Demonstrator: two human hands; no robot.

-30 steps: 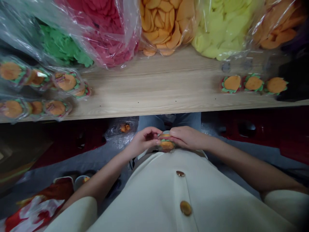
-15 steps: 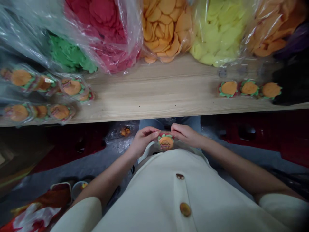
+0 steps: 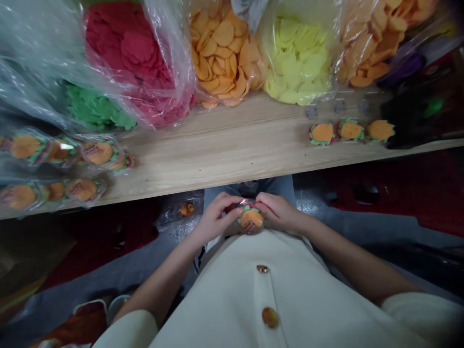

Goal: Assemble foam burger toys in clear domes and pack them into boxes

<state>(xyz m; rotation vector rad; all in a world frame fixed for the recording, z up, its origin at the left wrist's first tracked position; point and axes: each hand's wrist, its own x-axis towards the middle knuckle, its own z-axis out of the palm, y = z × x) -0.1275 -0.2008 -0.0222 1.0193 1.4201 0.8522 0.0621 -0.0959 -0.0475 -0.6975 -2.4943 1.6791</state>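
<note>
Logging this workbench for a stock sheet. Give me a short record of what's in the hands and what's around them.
Left hand: grips the sweet's left side
Right hand: grips the sweet's right side
Held item: burger-shaped sweet, in clear wrap
Surface: wooden board, above the hands
Bulk stock: clear bags of flat red, orange, yellow and green pieces
Nearby: wrapped burger sweets at left; row of burger sweets at right
</note>
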